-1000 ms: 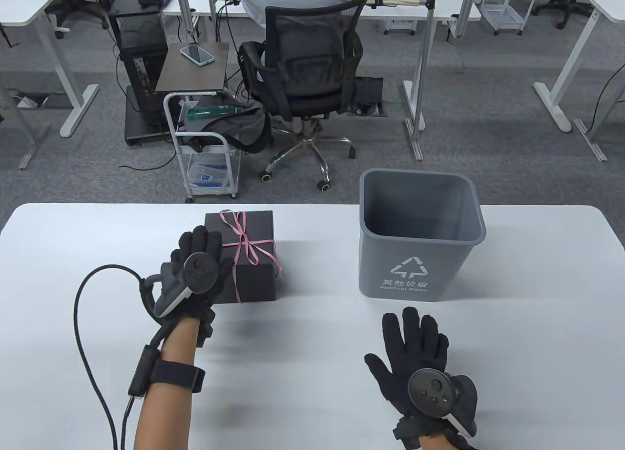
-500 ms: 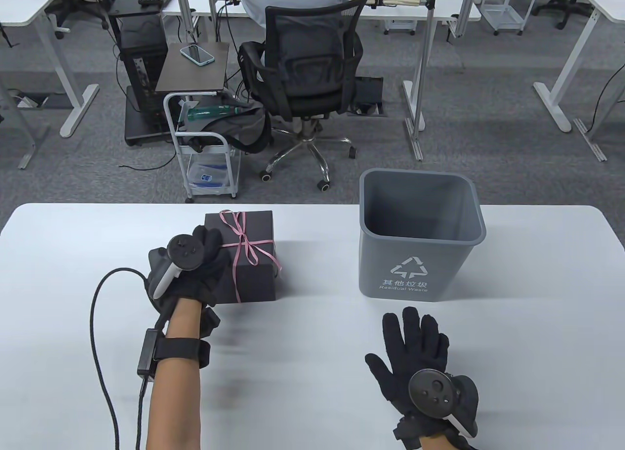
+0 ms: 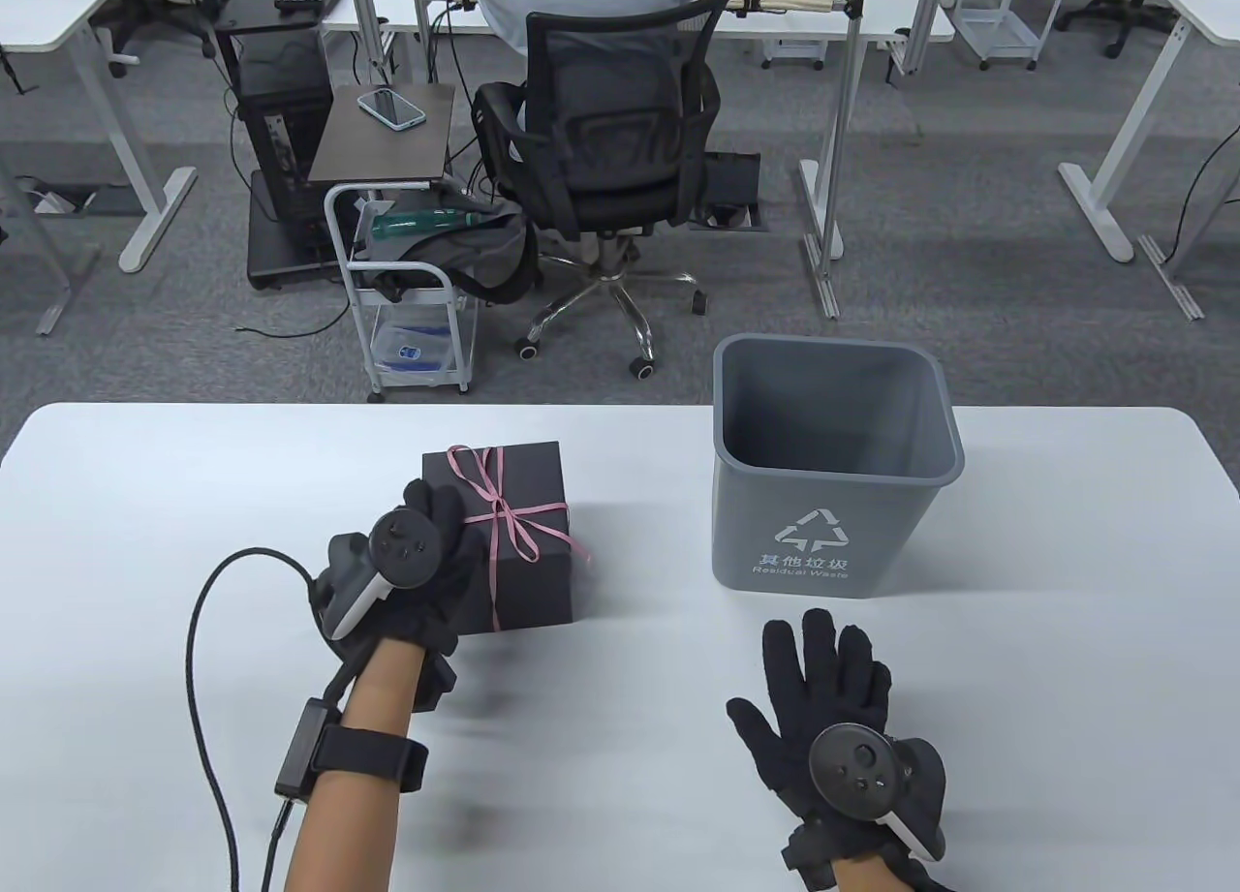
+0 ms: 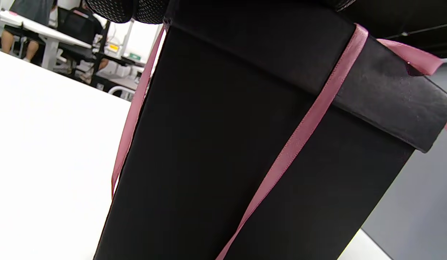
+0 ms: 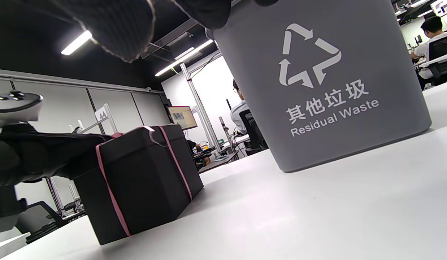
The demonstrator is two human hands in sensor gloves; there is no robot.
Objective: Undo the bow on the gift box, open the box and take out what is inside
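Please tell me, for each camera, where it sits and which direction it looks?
Table view: high, looking down; black gift box with pink ribbon, left hand, right hand.
Left wrist view: close beside the box wall; fingers at top.
Right wrist view: low over the white table, facing the grey waste bin; fingers at top.
All views show the box.
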